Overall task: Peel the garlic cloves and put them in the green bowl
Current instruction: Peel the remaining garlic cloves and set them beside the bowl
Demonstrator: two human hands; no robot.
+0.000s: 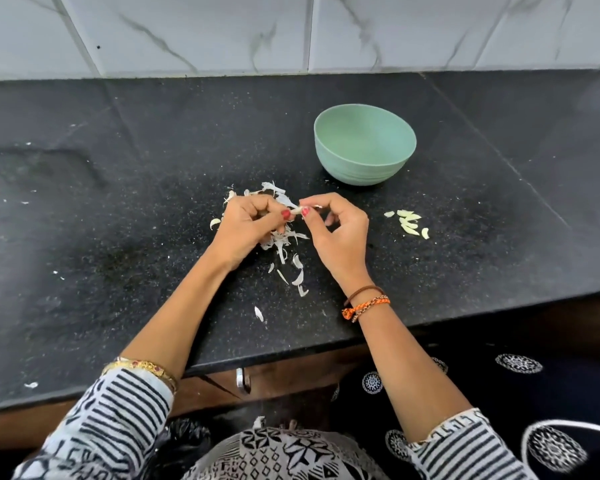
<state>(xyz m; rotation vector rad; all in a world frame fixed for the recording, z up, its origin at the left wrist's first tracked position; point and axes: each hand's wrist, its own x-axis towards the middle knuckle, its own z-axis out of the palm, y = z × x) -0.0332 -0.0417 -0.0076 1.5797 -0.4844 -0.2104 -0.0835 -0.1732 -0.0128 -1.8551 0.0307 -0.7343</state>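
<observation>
We are holding one garlic clove (296,211) between our two hands above the black counter (118,202), a little below the middle of the view. Our left hand (248,230) is curling its fingers around the clove's left end, and our right hand (336,230) is pinching its right end, where a strip of white skin is sticking up. The two red-painted thumbnails are nearly touching over the clove.

Under and around our hands, loose garlic skins (284,247) are lying in a scatter that trails toward six o'clock. The green bowl (364,143) is sitting at about one o'clock from our hands, and its visible inner wall is bare. At three o'clock, well apart from the bowl, a small cluster of peeled cloves (409,223) is lying on the counter.
</observation>
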